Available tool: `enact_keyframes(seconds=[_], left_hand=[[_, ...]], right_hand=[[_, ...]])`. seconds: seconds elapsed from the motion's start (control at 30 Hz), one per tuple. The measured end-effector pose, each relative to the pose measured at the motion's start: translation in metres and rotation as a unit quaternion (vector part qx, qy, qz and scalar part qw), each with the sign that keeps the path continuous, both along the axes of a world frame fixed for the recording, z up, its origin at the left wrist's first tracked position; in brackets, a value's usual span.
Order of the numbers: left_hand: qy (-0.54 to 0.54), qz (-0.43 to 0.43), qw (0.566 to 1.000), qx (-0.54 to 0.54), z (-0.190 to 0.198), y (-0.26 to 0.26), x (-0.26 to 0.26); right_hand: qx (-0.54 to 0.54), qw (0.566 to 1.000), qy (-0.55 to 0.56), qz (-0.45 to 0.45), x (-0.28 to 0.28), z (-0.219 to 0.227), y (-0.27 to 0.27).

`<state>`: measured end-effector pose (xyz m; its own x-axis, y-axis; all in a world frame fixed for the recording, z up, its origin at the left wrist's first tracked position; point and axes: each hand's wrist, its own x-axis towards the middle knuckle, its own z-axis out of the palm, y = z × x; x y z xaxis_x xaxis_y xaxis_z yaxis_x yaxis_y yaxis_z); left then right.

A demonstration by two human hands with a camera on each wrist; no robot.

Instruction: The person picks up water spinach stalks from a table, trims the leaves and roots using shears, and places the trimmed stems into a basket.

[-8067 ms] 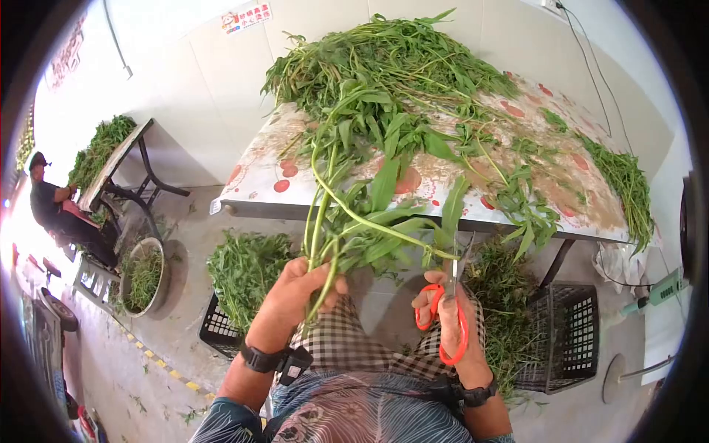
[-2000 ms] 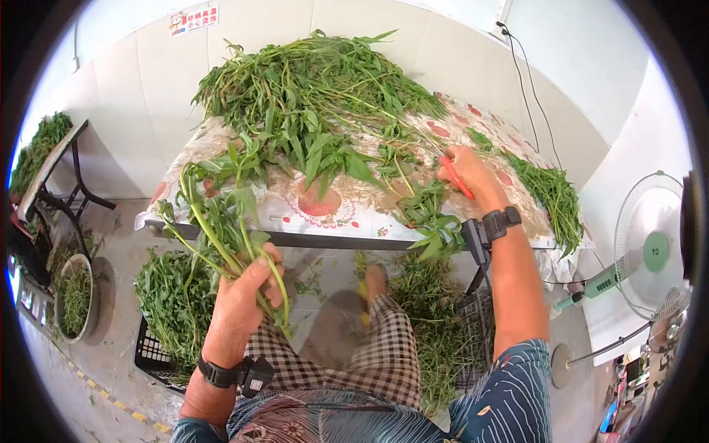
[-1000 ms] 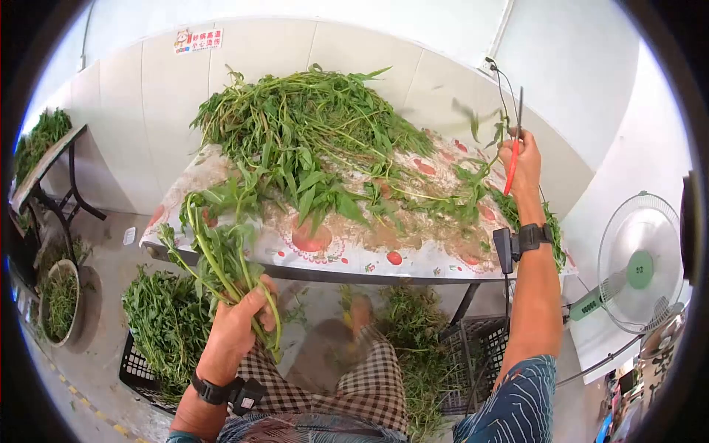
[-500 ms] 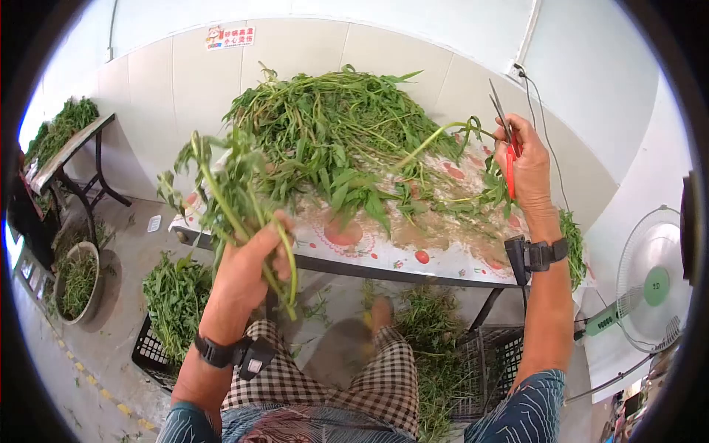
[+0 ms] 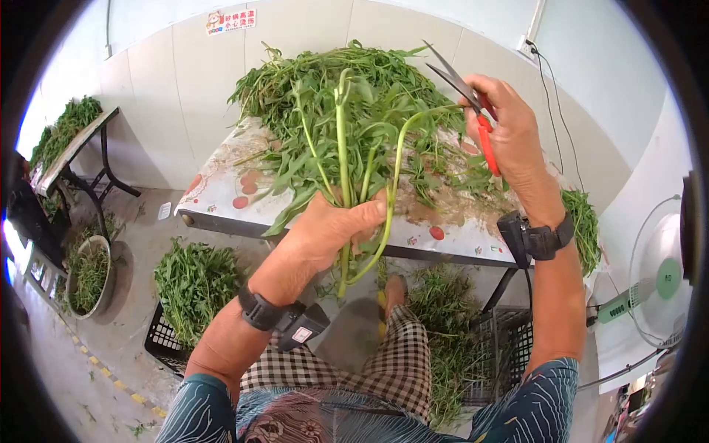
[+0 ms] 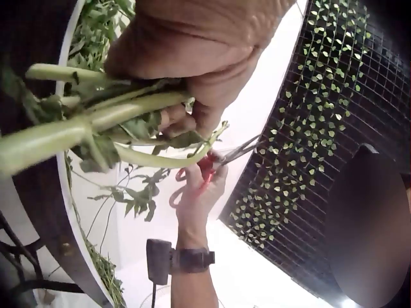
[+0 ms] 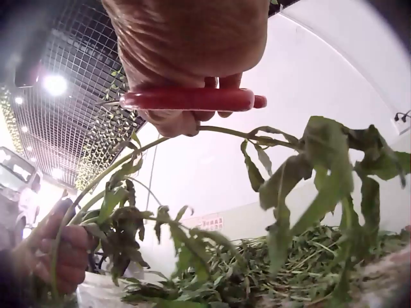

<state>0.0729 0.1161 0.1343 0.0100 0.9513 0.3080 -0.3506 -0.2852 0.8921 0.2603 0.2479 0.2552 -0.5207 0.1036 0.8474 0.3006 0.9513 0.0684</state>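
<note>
Curled around a small bunch of thick green leafy stems point(image 5: 342, 140), my left hand point(image 5: 325, 230) is in front of the table edge. My right hand point(image 5: 509, 129) holds scissors point(image 5: 485, 144) with red handles, their blades parted and pointing up and left. The same hand's fingertips pinch one long stem point(image 5: 399, 159), which arches down to the left hand. In the right wrist view this stem point(image 7: 221, 130) runs under the red handle point(image 7: 186, 100), with leaves hanging from it. The left wrist view shows the cut-looking stem ends point(image 6: 48, 72) close up.
A large heap of greens point(image 5: 273, 88) covers the back of the patterned table point(image 5: 221, 199). Below stand a crate of greens point(image 5: 166, 336) at left and another crate point(image 5: 509, 340) beside loose greens point(image 5: 443, 310). A fan point(image 5: 665, 277) stands right, a round tub point(image 5: 103, 295) left.
The right hand has picked up a long stem from the table and come back leftward with it. The left hand has carried its bunch rightward, where that stem now reaches it.
</note>
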Motion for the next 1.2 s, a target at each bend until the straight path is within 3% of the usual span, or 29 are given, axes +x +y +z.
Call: enact_keyframes(seconds=[0.07,0.2,0.3,0.4,0.43,0.47,0.5,0.57,0.67,0.7,0.73,0.83,0.93,1.1,1.2], left_hand=[[-0.007,-0.050,0.999,-0.004,-0.007,-0.002,0.001],[-0.004,0.007,0.999,-0.040,-0.024,-0.011,0.013],[-0.081,0.021,0.991,-0.100,-0.038,-0.019,0.012],[-0.106,0.047,0.984,-0.132,-0.046,-0.028,0.012],[-0.116,0.052,0.982,-0.137,-0.049,-0.030,0.013],[-0.126,0.057,0.980,-0.143,-0.051,-0.033,0.013],[-0.133,0.055,0.979,-0.143,-0.053,-0.034,0.014],[-0.137,0.043,0.980,-0.136,-0.059,-0.034,0.015],[-0.152,0.046,0.977,-0.145,-0.060,-0.036,0.022],[-0.157,0.052,0.975,-0.151,-0.060,-0.037,0.024],[-0.162,0.058,0.973,-0.154,-0.059,-0.037,0.026],[-0.180,0.044,0.972,-0.144,-0.065,-0.035,0.028],[-0.178,0.032,0.975,-0.132,-0.065,-0.035,0.027],[-0.198,0.022,0.973,-0.118,-0.068,-0.029,0.008],[-0.176,0.046,0.977,-0.112,-0.065,-0.027,-0.001]], right_hand=[[-0.059,0.998,-0.002,0.002,-0.005,-0.009,0.002],[-0.016,0.999,-0.009,-0.049,-0.009,-0.022,-0.007],[-0.170,0.975,0.144,0.002,0.001,-0.031,-0.008],[-0.314,0.931,0.187,-0.017,0.025,-0.037,-0.042],[-0.450,0.856,0.218,0.137,0.037,-0.049,-0.043],[-0.563,0.739,0.240,0.283,0.053,-0.065,-0.041],[-0.636,0.601,0.275,0.398,0.055,-0.084,-0.050],[-0.713,0.274,0.365,0.532,0.046,-0.124,-0.081],[-0.675,0.620,0.272,0.293,0.031,-0.176,-0.124],[-0.641,0.709,0.236,0.174,0.024,-0.190,-0.135],[-0.607,0.755,0.211,0.132,0.020,-0.197,-0.141],[-0.611,0.744,0.222,0.152,0.015,-0.207,-0.148],[-0.646,0.705,0.265,0.125,0.019,-0.214,-0.146],[-0.651,0.734,0.177,0.085,0.042,-0.223,-0.145],[-0.672,0.714,0.178,0.078,0.056,-0.226,-0.143]])
